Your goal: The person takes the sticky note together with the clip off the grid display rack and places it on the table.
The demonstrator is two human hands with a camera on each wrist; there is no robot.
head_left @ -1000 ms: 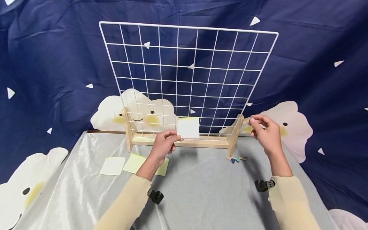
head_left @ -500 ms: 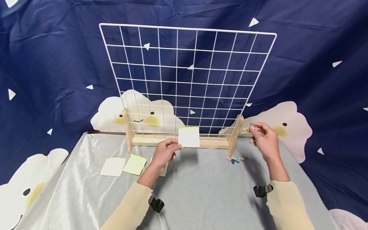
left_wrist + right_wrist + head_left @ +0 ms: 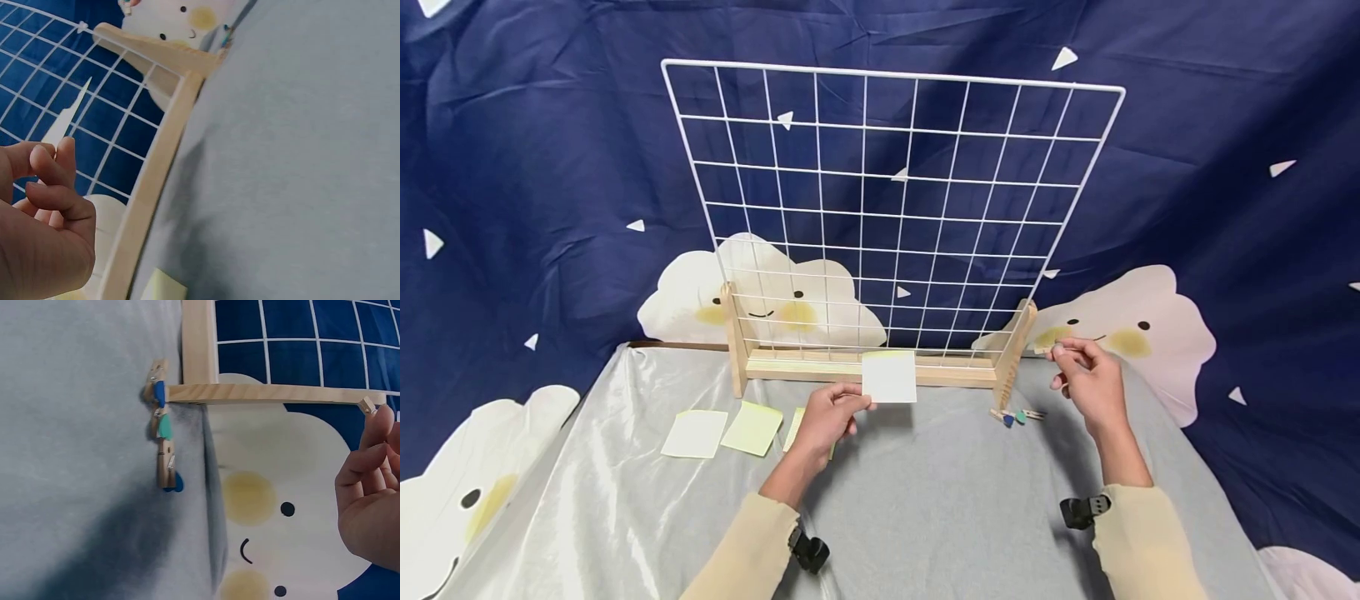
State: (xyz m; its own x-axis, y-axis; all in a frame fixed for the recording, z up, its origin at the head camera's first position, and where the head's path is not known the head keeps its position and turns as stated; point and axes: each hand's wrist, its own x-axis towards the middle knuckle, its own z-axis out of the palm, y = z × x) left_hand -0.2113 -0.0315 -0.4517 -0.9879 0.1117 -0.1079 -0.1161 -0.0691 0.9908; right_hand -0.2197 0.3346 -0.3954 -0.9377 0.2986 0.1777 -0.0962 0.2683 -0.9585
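Between thumb and fingers, my left hand pinches a pale sticky note by its lower left corner, in front of the wire grid's wooden base. In the left wrist view the note shows nearly edge-on. My right hand pinches a small wooden clothespin, just right of the stand's right upright. Only the clothespin's tip shows beyond the fingers in the right wrist view. Several more clothespins with blue and green hearts lie on the cloth by the upright's foot.
A white wire grid stands in a wooden stand at the table's back. More sticky notes lie at left: a whitish one, a yellow one and one partly behind my left hand. Grey cloth covers the table.
Both hands have lowered and come slightly nearer, still holding the sticky note and the clothespin. The note has dropped from in front of the wires to in front of the wooden base.
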